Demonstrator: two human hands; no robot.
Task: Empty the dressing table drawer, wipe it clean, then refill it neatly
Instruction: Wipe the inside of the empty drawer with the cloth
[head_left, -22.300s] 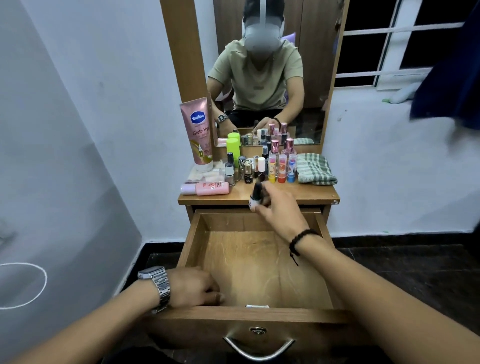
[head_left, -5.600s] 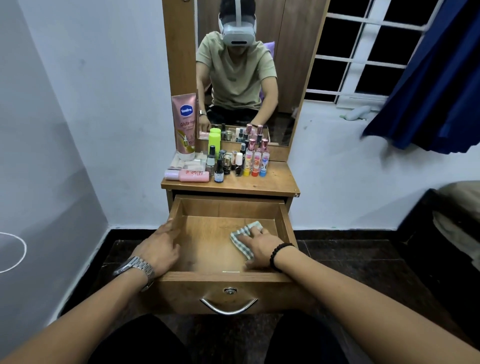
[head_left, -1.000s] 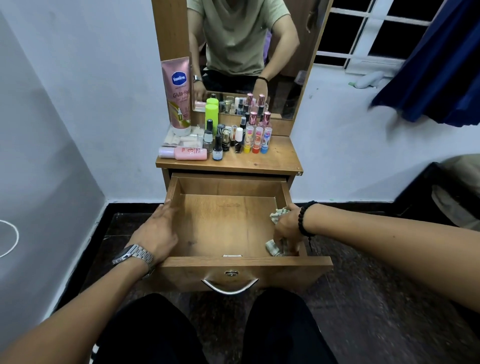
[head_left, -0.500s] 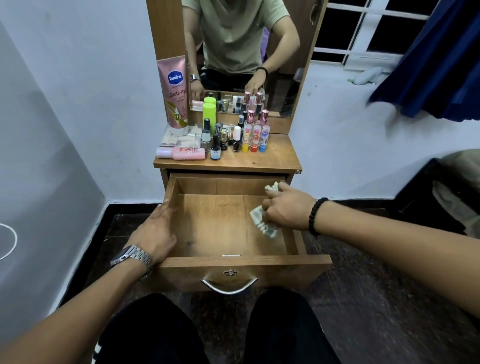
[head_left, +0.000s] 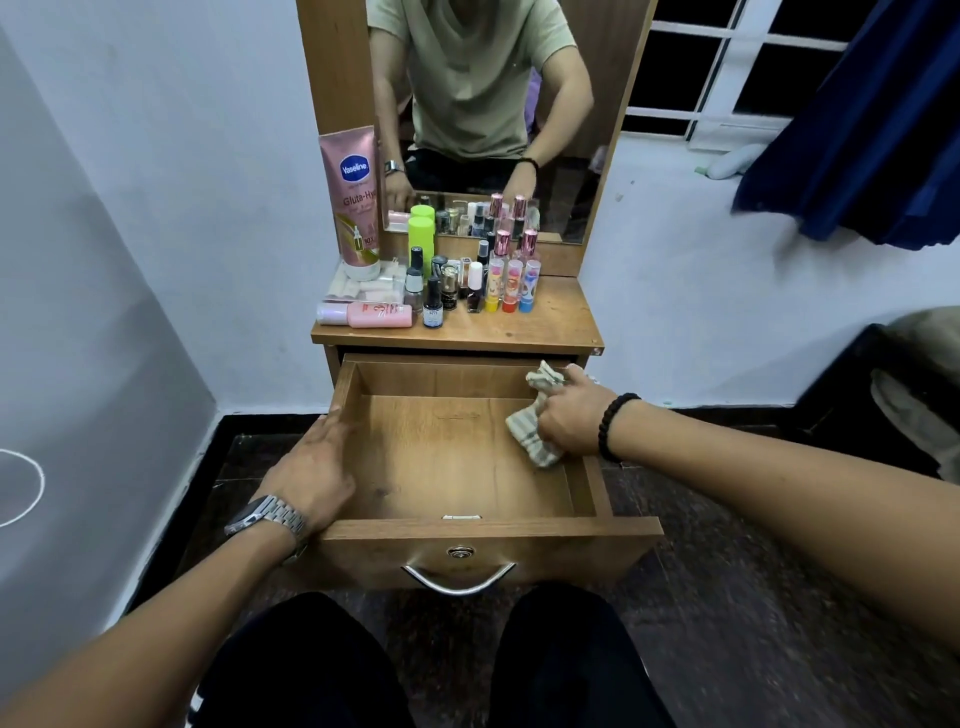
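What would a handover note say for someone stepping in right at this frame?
Left hand: open, resting on the drawer's left wall, steadying it.
Right hand: grips the checked cloth, bunched up, against the drawer's right wall near the back corner.
Drawer: pulled out, nothing inside but the cloth.
Contents: the Vaseline tube, green bottle, pink bottle lying on its side, and the small bottles are grouped on the table top.
Done: emptying. Under way: wiping.
Left: finish the wipe, put the cloth aside, refill the drawer neatly.
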